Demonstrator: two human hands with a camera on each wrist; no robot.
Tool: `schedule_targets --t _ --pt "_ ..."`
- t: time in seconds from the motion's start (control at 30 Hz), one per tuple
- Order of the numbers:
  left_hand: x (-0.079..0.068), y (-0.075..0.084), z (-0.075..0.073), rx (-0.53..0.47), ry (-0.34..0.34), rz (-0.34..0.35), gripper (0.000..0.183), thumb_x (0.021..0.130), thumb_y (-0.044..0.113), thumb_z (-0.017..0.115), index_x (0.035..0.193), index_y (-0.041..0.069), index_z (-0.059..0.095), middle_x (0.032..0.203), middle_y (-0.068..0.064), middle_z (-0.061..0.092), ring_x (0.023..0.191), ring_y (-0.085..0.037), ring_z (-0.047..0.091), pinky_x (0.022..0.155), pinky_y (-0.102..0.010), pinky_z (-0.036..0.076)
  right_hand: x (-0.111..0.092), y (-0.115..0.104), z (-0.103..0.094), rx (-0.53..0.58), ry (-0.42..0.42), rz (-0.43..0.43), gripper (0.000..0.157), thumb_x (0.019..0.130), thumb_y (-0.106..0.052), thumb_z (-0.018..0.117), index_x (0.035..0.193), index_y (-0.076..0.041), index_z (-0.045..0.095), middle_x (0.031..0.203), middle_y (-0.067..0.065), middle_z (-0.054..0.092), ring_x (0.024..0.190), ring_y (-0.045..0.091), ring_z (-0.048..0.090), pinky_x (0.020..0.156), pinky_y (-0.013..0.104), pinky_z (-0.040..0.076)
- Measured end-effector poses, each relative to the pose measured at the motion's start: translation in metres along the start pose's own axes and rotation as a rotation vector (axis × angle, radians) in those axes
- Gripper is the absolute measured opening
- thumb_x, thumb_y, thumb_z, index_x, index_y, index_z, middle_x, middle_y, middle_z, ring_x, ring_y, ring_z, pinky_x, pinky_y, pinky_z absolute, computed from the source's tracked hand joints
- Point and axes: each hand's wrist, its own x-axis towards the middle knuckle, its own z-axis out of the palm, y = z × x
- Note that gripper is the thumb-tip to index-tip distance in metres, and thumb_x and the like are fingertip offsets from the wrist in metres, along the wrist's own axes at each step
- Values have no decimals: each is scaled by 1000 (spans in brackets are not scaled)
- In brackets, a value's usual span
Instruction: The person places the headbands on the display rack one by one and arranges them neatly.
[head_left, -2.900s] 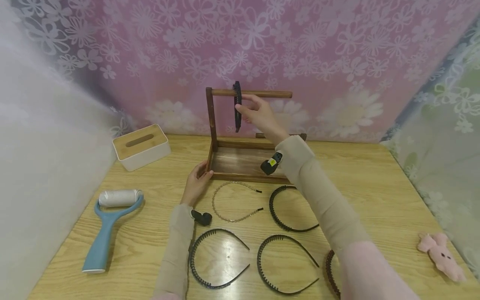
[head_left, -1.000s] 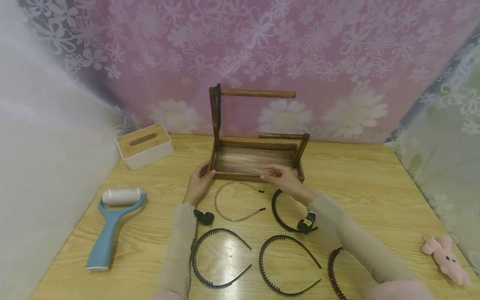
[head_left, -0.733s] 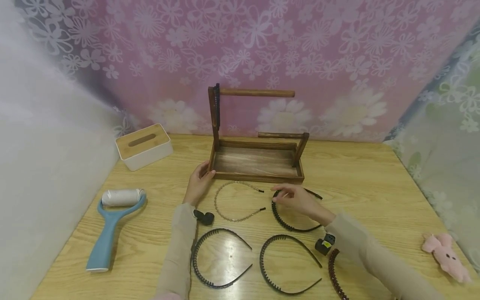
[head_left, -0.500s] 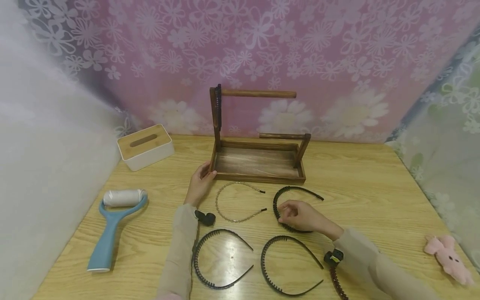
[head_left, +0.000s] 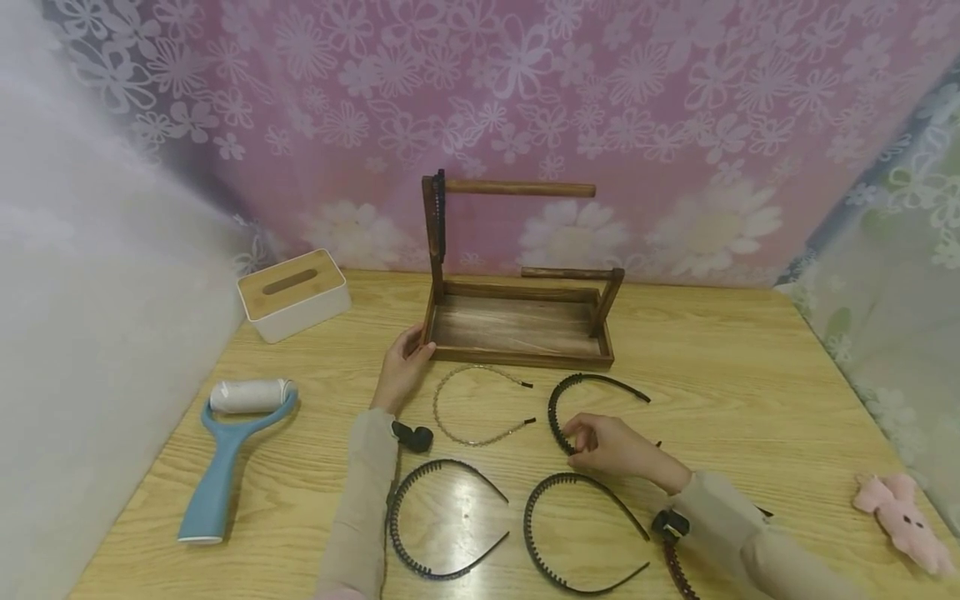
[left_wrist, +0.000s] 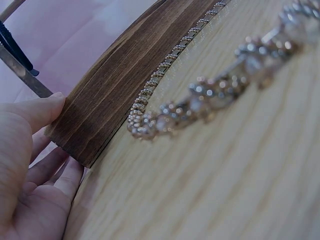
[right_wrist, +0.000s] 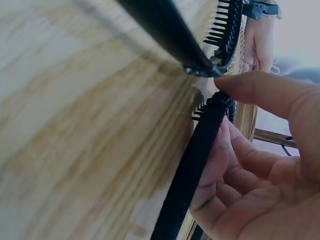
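My left hand grips the near left corner of a brown wooden headband rack, thumb over the edge and fingers beneath in the left wrist view. A dark headband hangs on the rack's upper bar, against the left post. My right hand pinches the curved part of a black toothed headband on the table; in the right wrist view, thumb and fingers lie on either side of its band. A beaded headband lies between the hands, close to the rack's front.
Two more toothed headbands, one left and one right, lie in front. A brown headband is partly under my right arm. At left are a tissue box and blue lint roller; a pink plush toy lies right.
The dark headband went along the upper bar to the left post and was let go. My right hand then came down and took hold of the black headband. My left hand stayed.
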Motion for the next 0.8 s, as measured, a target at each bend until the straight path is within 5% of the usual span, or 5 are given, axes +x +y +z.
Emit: schedule_targets --t 0.3,0.53,0.8 --pt "-12 26 -1 0 -37 -17 57 98 10 58 147 -6 34 155 -24 32 145 -36 32 121 -41 31 -3 -4 -3 -31 73 41 30 82 -9 72 109 1 64 81 -1 59 66 1 50 57 18 46" --pt "1 -1 -1 11 -3 19 56 98 15 59 147 0 37 154 -18 36 144 -31 34 121 -38 32 -10 -9 -12 66 142 50 30 86 -6 70 114 2 62 85 3 59 68 3 51 56 20 46" --pt "1 -1 0 6 11 13 56 97 14 61 146 0 38 152 -18 39 143 -31 37 120 -38 34 -20 -16 -31 156 285 107 35 90 -9 66 122 3 57 94 8 59 76 4 53 60 22 48"
